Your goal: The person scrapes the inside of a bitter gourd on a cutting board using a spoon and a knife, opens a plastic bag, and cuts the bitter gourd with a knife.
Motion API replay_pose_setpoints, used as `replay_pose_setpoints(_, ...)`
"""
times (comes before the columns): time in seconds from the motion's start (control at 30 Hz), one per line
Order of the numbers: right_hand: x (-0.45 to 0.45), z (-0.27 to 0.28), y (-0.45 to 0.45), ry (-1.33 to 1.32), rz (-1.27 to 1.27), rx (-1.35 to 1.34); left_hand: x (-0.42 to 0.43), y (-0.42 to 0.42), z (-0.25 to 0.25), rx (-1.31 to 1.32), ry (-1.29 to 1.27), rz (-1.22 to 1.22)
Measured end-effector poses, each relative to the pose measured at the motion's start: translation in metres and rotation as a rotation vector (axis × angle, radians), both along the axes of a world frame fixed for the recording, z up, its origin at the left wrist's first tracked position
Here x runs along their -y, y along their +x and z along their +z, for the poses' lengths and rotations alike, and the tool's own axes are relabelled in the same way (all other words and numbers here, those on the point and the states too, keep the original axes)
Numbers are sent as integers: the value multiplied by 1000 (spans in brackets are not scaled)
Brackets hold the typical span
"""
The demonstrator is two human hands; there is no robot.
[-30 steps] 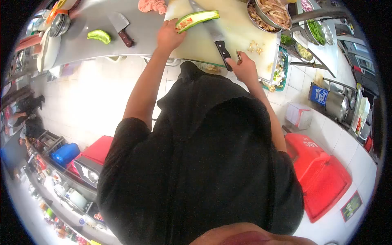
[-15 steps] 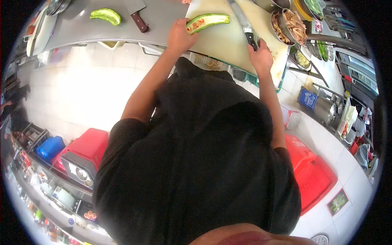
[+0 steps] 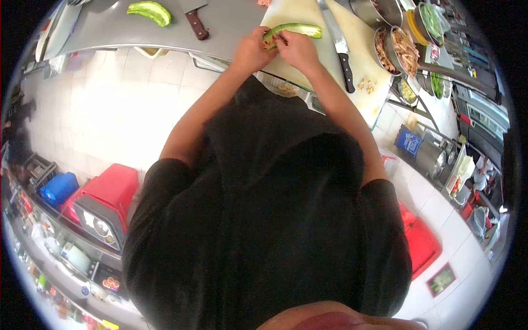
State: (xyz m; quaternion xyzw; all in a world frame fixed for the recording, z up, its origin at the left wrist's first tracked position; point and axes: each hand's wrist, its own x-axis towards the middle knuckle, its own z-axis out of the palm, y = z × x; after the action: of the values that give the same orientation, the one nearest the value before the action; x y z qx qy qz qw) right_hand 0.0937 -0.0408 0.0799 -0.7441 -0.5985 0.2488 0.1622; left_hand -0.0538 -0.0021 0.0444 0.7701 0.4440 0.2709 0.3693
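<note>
A halved green gourd (image 3: pixel 304 30) with pale flesh and reddish seeds lies over the left part of the cutting board (image 3: pixel 357 60). My left hand (image 3: pixel 254 51) grips its near end. At that same end, my right hand (image 3: pixel 298 50) has its fingers pinched together over the seeds; whether they hold something is too small to tell. To the right, a long knife (image 3: pixel 344 65) with a black handle rests on the board, touched by neither hand. Small seed bits (image 3: pixel 366 84) lie near the board's right edge.
Another green gourd piece (image 3: pixel 150 12) and a brown-handled cleaver (image 3: pixel 197 25) are on the steel table (image 3: pixel 121 33). Bowls of sliced food (image 3: pixel 405 50) stand right of the board. Red bins (image 3: pixel 114 190) are on the floor at both sides.
My right hand has let go of the long knife's handle and moved left to the gourd's near end. My left hand still holds the gourd. The view has shifted.
</note>
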Motion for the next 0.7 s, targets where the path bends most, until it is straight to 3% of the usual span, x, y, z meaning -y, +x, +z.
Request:
replay_pose_setpoints(0.27, -9, -16, 18, -37, 172, 10, 1, 2, -13, 96, -60, 26)
replay_pose_setpoints(0.47, -7, -33, 17, 114, -33, -131, -7, -7, -2, 85, -196, -29)
replay_pose_setpoints(0.7, 5, 24, 7, 16, -68, -13, -7, -10, -2, 138, -207, -21)
